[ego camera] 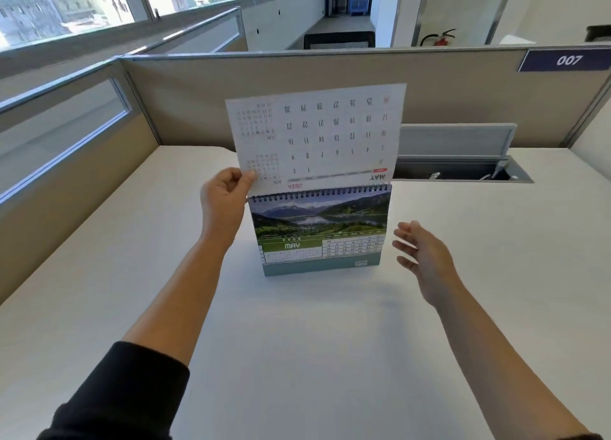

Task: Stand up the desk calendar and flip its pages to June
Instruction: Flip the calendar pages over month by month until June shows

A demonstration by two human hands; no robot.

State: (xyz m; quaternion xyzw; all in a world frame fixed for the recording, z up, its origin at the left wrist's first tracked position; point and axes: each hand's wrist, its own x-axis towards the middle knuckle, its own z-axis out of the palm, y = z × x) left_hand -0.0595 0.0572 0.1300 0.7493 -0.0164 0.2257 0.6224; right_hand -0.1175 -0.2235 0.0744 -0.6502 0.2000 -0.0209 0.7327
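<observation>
The desk calendar [320,231] stands upright on the white desk [330,340], spiral binding on top. Its front page shows a mountain lake photo and the word MAY. One page [317,135] is lifted straight up above the binding; its white back shows an upside-down MAY grid. My left hand [224,198] pinches that page at its lower left corner. My right hand [423,257] hovers just right of the calendar, fingers spread, touching nothing.
Beige cubicle partitions [297,86] close off the desk at the back and left. An open cable tray [463,172] with its grey lid raised sits in the desk at the back right. A sign reading 007 [567,60] hangs on the partition.
</observation>
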